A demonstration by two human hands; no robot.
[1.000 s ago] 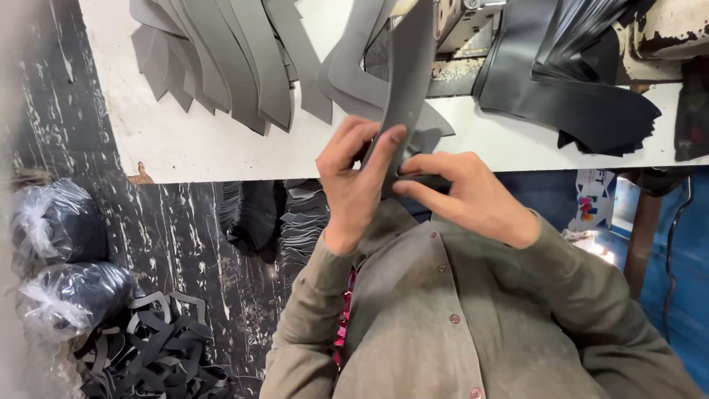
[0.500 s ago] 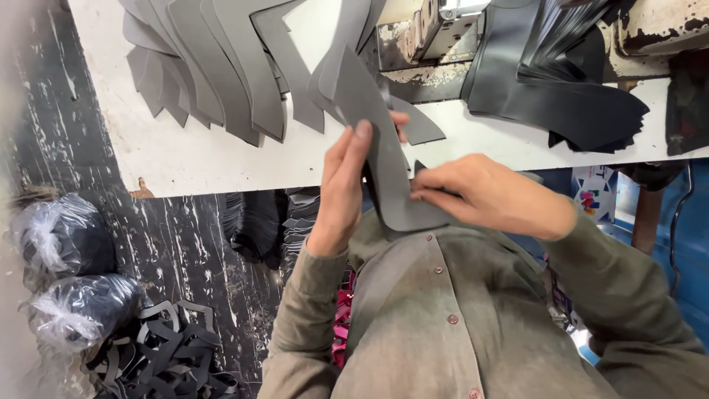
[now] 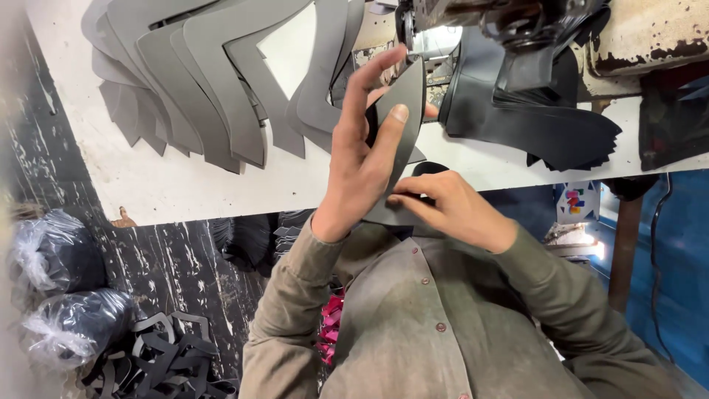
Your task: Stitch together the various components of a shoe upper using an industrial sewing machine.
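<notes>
A dark grey cut piece [image 3: 402,111] of leather-like sheet, curved and coming to a point at its far end, stands between the person's two hands above the near edge of the white worktable [image 3: 185,185], its pointed tip reaching up toward the sewing machine [image 3: 509,18]. The left hand [image 3: 358,159] clasps the piece from its left side, thumb pressed flat on the near face and the index finger stretched up along the far edge, the other fingers folded behind it. The right hand [image 3: 450,207] pinches the lower end of the piece, fingertips drawn together on the bottom edge (the thumb itself is hidden, so the exact grip underneath cannot be told). Both arms wear olive-green shirt sleeves [image 3: 295,310]. To the left on the table, a fanned row of grey cut pieces [image 3: 199,89] of the same bent shape lies overlapping, hanging toward the table's near edge. To the right, beside the machine, a stack of black pieces [image 3: 546,129] spreads with jagged ends. Below the table, on the dark floor, sit two clear plastic bags [image 3: 59,295] stuffed with dark material, with a heap of black offcuts [image 3: 159,358] just beside them
</notes>
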